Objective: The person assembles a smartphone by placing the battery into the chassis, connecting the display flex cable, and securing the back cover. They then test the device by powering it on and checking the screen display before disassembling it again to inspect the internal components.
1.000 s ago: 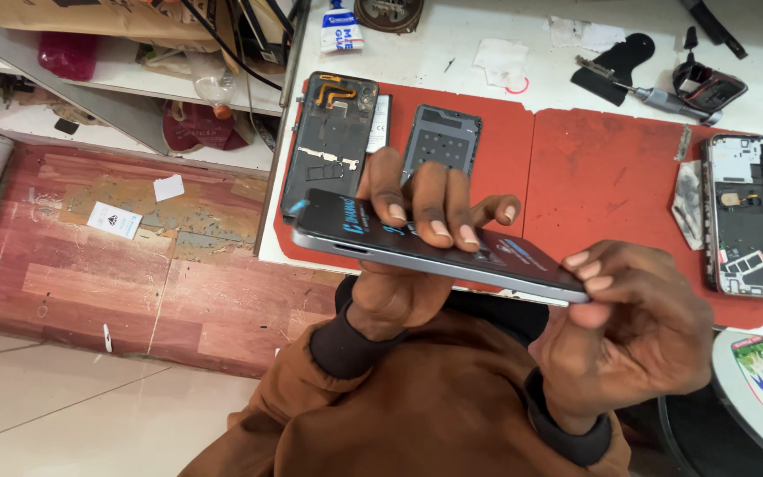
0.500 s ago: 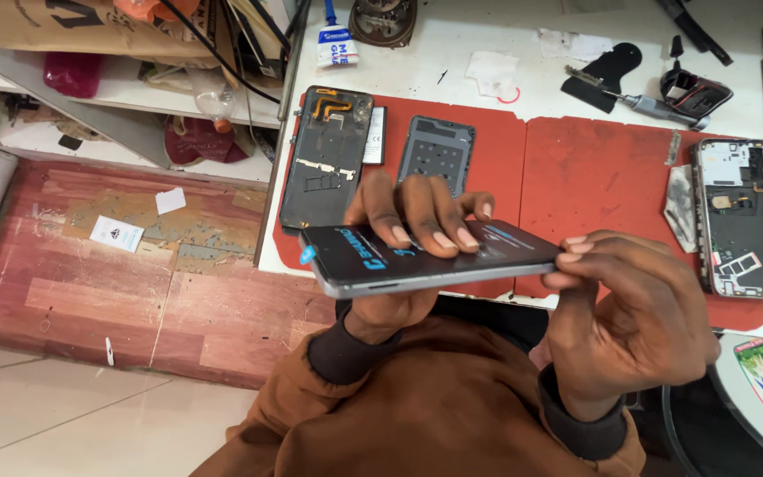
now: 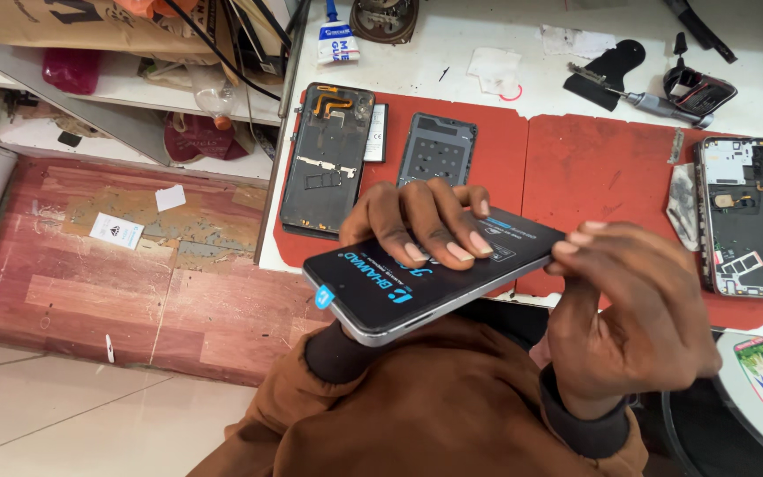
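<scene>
Left hand (image 3: 417, 225) fingers curled over a dark phone (image 3: 426, 274), gripping it from beneath, right hand (image 3: 633, 309) fingertips pinched at the phone's right end, phone held tilted above the red mat (image 3: 576, 168), two open phone frames (image 3: 327, 159) behind, another (image 3: 744, 216) at right

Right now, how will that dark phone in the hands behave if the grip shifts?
The phone looks stiff: it spans both hands unbent. Its glossy protective film probably makes it slippery under the left hand. The right hand only pinches one end, past the table edge, so a slip may mean a drop.
</scene>
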